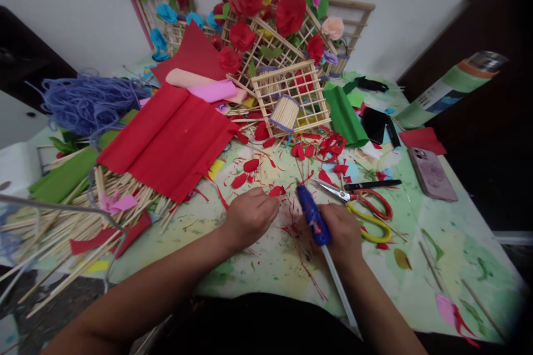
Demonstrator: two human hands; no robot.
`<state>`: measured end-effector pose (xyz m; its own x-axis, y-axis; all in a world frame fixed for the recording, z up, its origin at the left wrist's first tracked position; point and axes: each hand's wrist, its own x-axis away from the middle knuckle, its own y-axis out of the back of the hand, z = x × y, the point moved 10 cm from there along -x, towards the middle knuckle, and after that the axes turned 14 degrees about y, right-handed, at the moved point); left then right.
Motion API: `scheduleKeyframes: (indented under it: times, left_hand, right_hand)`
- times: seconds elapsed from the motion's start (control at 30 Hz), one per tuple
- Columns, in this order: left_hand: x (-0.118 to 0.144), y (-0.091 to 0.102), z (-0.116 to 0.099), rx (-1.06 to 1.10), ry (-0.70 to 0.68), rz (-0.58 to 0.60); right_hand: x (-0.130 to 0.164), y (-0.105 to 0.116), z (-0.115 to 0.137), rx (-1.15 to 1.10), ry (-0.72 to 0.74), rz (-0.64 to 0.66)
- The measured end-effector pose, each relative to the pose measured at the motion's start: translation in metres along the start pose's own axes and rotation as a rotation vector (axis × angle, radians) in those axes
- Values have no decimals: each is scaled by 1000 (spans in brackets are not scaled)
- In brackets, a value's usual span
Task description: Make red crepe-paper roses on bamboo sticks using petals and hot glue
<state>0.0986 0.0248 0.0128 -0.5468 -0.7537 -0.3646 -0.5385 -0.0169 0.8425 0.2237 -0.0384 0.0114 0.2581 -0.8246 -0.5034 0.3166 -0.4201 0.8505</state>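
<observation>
The left hand (250, 216) rests on the tabletop (449, 244), fingers curled on a small red petal (275, 191) at their tips. Just to its right, the right hand (343, 233) grips a blue glue gun (313, 223), nozzle pointing away toward the petal.

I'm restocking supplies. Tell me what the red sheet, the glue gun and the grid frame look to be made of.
Red sheet: crepe paper by the look, matte, with fine creases and soft folds.
Glue gun, held in the right hand: probably plastic, a smooth blue body with a slight sheen; a pale stick juts from its back.
Grid frame: thin light wooden or bamboo sticks, unpainted, crossed in a lattice.
</observation>
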Motion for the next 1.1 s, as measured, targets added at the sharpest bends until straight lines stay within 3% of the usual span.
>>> scheduleKeyframes:
  times: [0.07, 0.13, 0.23, 0.3, 0.43, 0.6, 0.7, 0.8, 0.87, 0.97, 1.1]
  left_hand:
    - [-5, -3, 18, 220, 199, 66]
    - [-6, -16, 44, 558, 491, 147]
    - [3, -47, 65, 1095, 875, 262]
    - [7, -60, 66, 1317, 998, 302]
    - [9, -67, 65, 1458, 1059, 325]
    - [10, -69, 66, 1497, 1070, 309]
    - [10, -69, 68, 1503, 1068, 298]
    - [9, -68, 70, 1506, 1064, 288]
    - [8, -68, 71, 1503, 1069, 281]
    - [8, -67, 71, 1500, 1075, 274]
    - [8, -67, 70, 1525, 1072, 273]
  right_hand:
    - [8, 14, -25, 115, -159, -70]
    - [19, 31, -51, 228, -314, -123]
    - [36, 41, -87, 348, -501, -49]
    - [44, 40, -105, 372, -570, 26]
    - [55, 40, -125, 342, -649, 5]
    - [54, 38, -130, 325, -624, -17]
    - [45, 45, -118, 349, -546, -58]
    - [24, 50, -86, 302, -386, -136]
    - [5, 36, -56, 165, -255, -92]
    - [-17, -6, -17, -34, -133, 142]
    - [-24, -42, -3, 5, -159, 313]
